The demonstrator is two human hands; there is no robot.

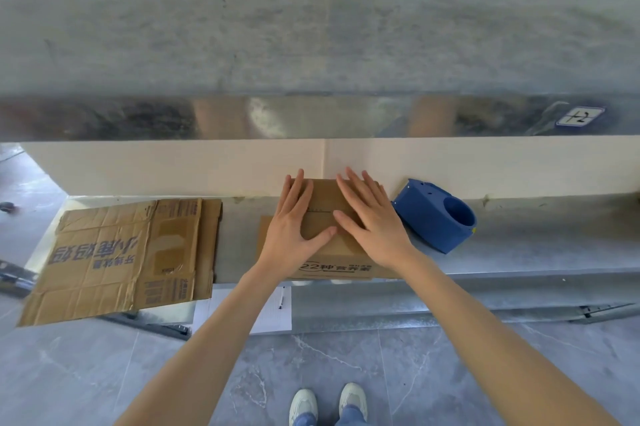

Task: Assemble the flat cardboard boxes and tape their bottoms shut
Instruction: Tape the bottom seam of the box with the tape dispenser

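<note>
Left hand point(294, 231), right hand point(372, 228) atop "22" box point(346, 252)

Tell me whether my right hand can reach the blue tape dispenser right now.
Probably yes: the right hand lies flat on the cardboard box, and the blue tape dispenser stands right beside it on the same metal shelf, with nothing between them.

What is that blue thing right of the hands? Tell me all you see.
The tape dispenser looks like matte blue plastic: a chunky rounded body with a wide round hollow and small holes in its flat face, plus a yellow speck at one edge. It lies tilted on the metal shelf, by the pale wall, close beside the right hand; nothing grips it.
</note>
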